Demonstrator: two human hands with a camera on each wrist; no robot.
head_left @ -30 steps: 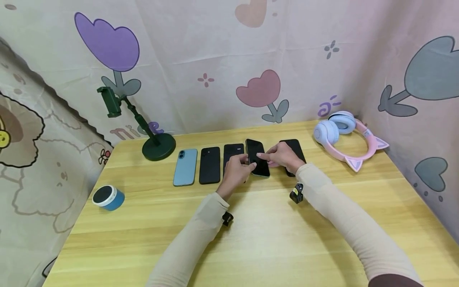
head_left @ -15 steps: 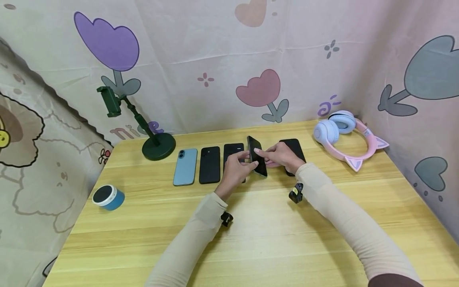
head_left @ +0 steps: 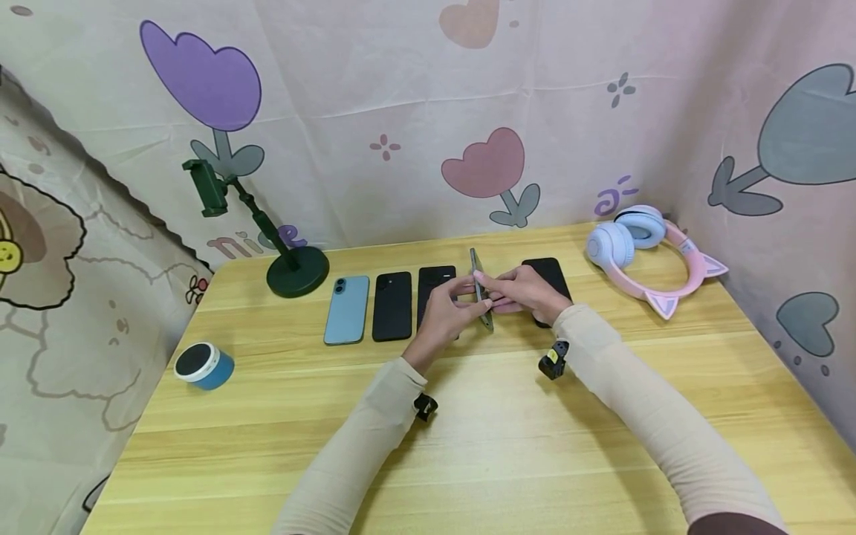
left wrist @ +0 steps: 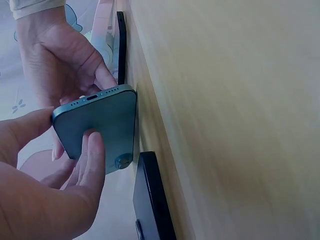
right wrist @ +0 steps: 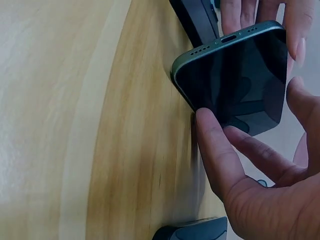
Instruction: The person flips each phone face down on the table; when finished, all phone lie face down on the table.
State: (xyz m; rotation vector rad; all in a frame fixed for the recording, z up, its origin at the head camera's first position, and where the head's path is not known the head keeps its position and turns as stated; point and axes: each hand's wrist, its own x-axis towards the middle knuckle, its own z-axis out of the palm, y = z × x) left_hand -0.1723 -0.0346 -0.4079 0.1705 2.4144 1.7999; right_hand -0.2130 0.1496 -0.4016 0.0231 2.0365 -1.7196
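A dark green phone [head_left: 478, 281] stands tilted up on its long edge on the wooden table [head_left: 481, 431], in a row of phones. My left hand [head_left: 468, 299] grips it from the left and my right hand [head_left: 493, 290] pinches it from the right. The left wrist view shows the phone [left wrist: 100, 130] by its teal back, with my left fingers [left wrist: 89, 165] against it. Its dark screen faces the right wrist view, where the phone [right wrist: 240, 85] has my right thumb [right wrist: 217, 145] at its lower edge.
A blue phone [head_left: 347, 309] and two black phones [head_left: 391, 305] [head_left: 435, 281] lie to the left, and another black phone [head_left: 550, 273] to the right. A green phone stand [head_left: 296, 269], a blue speaker [head_left: 203, 365] and pink cat-ear headphones [head_left: 645, 253] sit around them.
The phone lay flat in the row; both hands have tipped it up onto its edge, so it now stands nearly upright.
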